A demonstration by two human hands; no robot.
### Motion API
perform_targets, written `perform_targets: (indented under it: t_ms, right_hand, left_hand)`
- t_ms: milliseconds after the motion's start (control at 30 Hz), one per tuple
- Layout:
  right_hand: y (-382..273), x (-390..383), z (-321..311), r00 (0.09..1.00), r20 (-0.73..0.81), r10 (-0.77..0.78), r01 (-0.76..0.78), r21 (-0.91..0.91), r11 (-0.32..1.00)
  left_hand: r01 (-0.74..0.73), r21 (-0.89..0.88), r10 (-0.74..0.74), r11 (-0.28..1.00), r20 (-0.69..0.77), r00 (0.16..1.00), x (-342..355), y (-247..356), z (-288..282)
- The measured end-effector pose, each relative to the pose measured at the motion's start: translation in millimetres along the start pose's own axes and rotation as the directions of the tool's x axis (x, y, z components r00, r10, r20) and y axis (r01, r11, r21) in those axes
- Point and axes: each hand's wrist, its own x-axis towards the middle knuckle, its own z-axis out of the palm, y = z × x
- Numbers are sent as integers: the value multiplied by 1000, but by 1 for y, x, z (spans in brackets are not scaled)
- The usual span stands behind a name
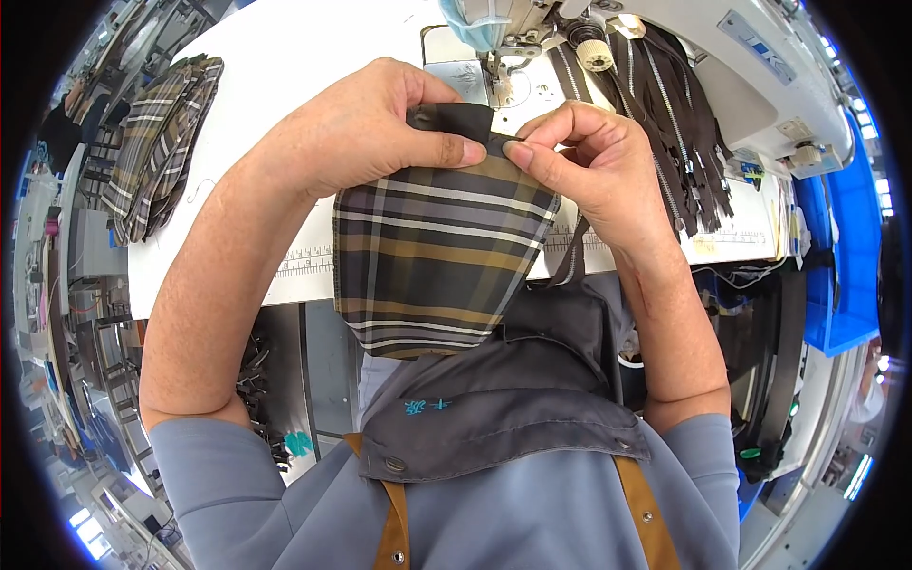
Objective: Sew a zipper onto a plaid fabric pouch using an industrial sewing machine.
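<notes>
A plaid fabric panel (432,252) in black, white and tan hangs from both hands over the table's near edge. My left hand (380,133) pinches its top edge, thumb in front. My right hand (591,160) pinches the same edge a little to the right, thumb and forefinger together. A black strip (461,118) shows along that edge between the hands; how it joins the panel is hidden by my fingers. Just beyond the hands stands the needle area of a sewing machine (496,76).
Dark zippers (670,123) with metal teeth lie heaped right of the needle. A stack of plaid pieces (166,142) rests at the white table's (256,85) left side. A blue face mask (475,24) hangs by the machine head. At the right stands a blue bin (845,256).
</notes>
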Motion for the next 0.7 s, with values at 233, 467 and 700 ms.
perform_targets:
  t_ms: [233,467,700]
  right_hand:
    - [0,0,-3,1000,19,-8,8,8,1000]
    - [0,0,-2,1000,25,-3,2,14,1000]
    - [0,1,-3,1000,10,-13,13,-8,1000]
  left_hand:
    - [-23,-6,23,1000,-6,1000,0,2,3]
    - [-23,62,26,998,-48,998,0,2,4]
    - [-25,-44,23,999,-45,999,-1,1,5]
